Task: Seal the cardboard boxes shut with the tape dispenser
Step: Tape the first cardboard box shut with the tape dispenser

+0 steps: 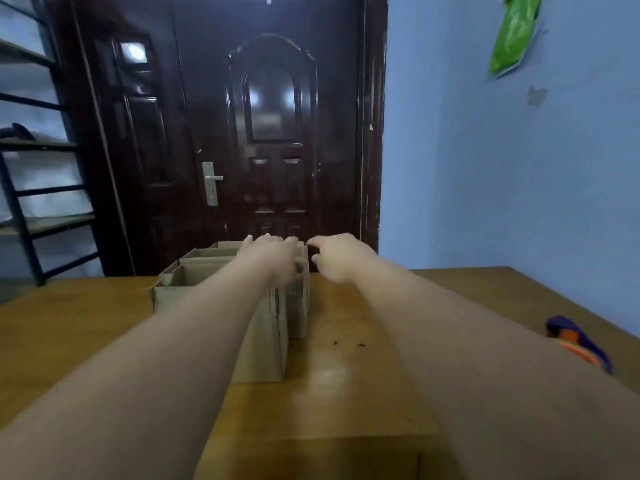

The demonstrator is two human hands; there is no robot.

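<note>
Several open-topped cardboard boxes (263,341) stand close together in the middle of the wooden table (346,393). Both my arms reach out over them to the far boxes. My left hand (273,258) lies flat on the top of a far box, its fingers stretched toward the far edge. My right hand (336,258) is at the right edge of the same group, forefinger and thumb apart beside the box rim, with nothing visibly held. The tape dispenser (578,344), purple and orange, lies alone near the table's right edge, far from both hands.
A dark wooden door (270,133) stands right behind the table. A black metal shelf rack (31,202) is at the left and a blue wall (502,185) at the right. Small dark crumbs (348,344) lie on the table right of the boxes.
</note>
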